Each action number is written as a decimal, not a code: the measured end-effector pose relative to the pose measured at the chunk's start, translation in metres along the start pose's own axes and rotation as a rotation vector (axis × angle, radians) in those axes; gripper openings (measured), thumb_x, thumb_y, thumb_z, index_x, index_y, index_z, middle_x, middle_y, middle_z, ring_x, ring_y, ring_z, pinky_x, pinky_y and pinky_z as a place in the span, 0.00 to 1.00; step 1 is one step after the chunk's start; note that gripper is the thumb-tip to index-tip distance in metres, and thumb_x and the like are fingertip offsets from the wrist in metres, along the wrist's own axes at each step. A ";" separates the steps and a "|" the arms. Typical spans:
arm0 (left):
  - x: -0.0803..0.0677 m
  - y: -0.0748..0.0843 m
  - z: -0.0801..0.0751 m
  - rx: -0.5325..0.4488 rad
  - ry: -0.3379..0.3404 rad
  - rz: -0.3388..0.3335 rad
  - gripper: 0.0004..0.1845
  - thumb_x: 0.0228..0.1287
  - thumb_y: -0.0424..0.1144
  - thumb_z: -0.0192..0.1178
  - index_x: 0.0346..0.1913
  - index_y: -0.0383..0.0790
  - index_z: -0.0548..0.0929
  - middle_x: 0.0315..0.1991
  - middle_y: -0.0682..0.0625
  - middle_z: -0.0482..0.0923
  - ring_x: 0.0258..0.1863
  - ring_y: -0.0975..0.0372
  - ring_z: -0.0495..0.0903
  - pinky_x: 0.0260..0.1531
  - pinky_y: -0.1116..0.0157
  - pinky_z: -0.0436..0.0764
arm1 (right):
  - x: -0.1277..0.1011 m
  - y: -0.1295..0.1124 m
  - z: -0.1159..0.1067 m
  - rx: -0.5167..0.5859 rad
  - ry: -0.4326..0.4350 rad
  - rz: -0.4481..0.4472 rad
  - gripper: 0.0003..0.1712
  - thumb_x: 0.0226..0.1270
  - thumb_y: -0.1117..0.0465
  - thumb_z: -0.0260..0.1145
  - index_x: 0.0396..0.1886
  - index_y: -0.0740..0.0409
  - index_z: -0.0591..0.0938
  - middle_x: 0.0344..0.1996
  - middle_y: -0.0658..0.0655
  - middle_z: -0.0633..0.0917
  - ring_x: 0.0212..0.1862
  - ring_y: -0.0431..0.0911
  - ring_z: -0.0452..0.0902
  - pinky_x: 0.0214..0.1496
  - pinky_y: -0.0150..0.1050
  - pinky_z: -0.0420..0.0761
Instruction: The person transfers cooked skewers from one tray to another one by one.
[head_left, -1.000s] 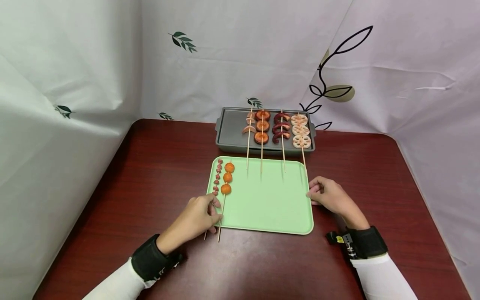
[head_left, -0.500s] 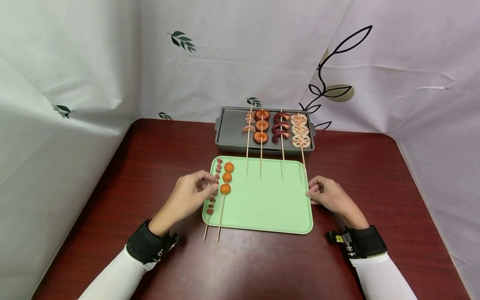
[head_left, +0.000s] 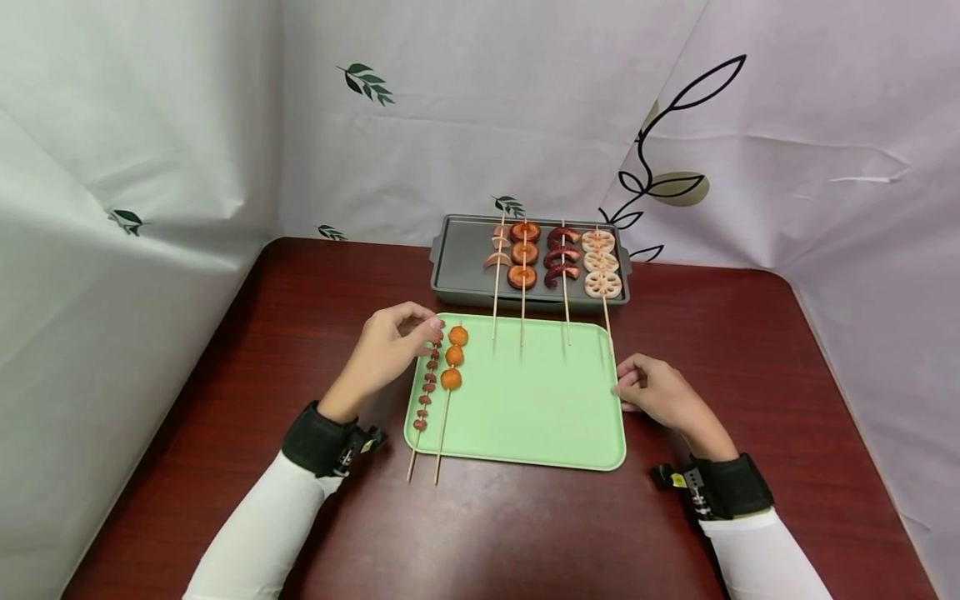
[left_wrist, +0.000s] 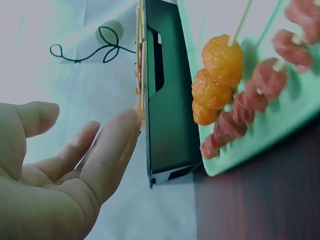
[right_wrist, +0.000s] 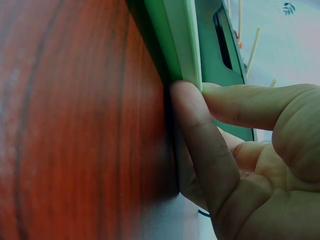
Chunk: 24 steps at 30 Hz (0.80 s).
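A pale green tray [head_left: 540, 400] lies on the table. My right hand [head_left: 660, 390] pinches its right rim between thumb and finger, plain in the right wrist view on the tray edge [right_wrist: 182, 45]. Over the tray's far left corner is my left hand [head_left: 384, 350]; the left wrist view shows its thumb and loosely bent fingers [left_wrist: 112, 155] apart, with nothing between them. Along the tray's left side lie a skewer of small red meat pieces [head_left: 428, 387] and a skewer of orange balls [head_left: 454, 356]. Both sticks stick out past the near rim.
Behind the tray stands a dark grey grill pan [head_left: 465, 262]. Across it lie skewers of pale pink pieces [head_left: 498, 259], brown mushroom-like rounds [head_left: 522, 253], tentacle pieces [head_left: 562, 256] and lotus root slices [head_left: 601, 262], their sticks reaching over the tray. A patterned cloth [head_left: 465, 108] hangs behind.
My left hand has moved off the skewers' lower part, up along the meat skewer to the tray's far left corner. My right hand has stayed at the right rim; tray and skewers look unmoved.
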<state>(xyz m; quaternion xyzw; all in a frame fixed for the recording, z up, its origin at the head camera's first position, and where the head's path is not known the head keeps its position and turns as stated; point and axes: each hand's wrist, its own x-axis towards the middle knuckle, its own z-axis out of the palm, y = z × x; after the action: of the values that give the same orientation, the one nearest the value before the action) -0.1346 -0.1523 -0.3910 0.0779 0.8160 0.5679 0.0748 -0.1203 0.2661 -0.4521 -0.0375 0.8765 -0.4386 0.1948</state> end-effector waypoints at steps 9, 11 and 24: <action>0.030 -0.003 0.015 -0.186 -0.054 -0.083 0.22 0.79 0.44 0.57 0.59 0.24 0.79 0.54 0.28 0.81 0.52 0.40 0.85 0.50 0.49 0.89 | 0.000 -0.001 0.001 0.015 -0.006 -0.003 0.15 0.73 0.66 0.65 0.53 0.70 0.77 0.38 0.62 0.83 0.36 0.45 0.83 0.38 0.34 0.89; 0.036 -0.003 0.020 -0.185 -0.060 -0.108 0.23 0.79 0.44 0.57 0.59 0.25 0.79 0.54 0.27 0.81 0.51 0.41 0.86 0.49 0.51 0.90 | 0.000 -0.001 0.001 0.013 -0.007 0.003 0.15 0.73 0.66 0.65 0.54 0.70 0.77 0.38 0.62 0.83 0.36 0.45 0.83 0.38 0.34 0.89; 0.055 0.005 0.041 -0.274 -0.183 -0.275 0.21 0.80 0.42 0.56 0.63 0.28 0.78 0.53 0.33 0.83 0.50 0.48 0.88 0.53 0.53 0.88 | 0.000 -0.001 0.000 0.008 -0.010 0.016 0.16 0.72 0.66 0.64 0.54 0.70 0.77 0.39 0.62 0.83 0.36 0.45 0.83 0.39 0.35 0.89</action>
<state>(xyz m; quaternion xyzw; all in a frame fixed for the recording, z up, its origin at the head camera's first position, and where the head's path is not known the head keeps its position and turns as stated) -0.1794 -0.1013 -0.4026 0.0063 0.7238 0.6486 0.2353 -0.1204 0.2657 -0.4514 -0.0321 0.8739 -0.4406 0.2027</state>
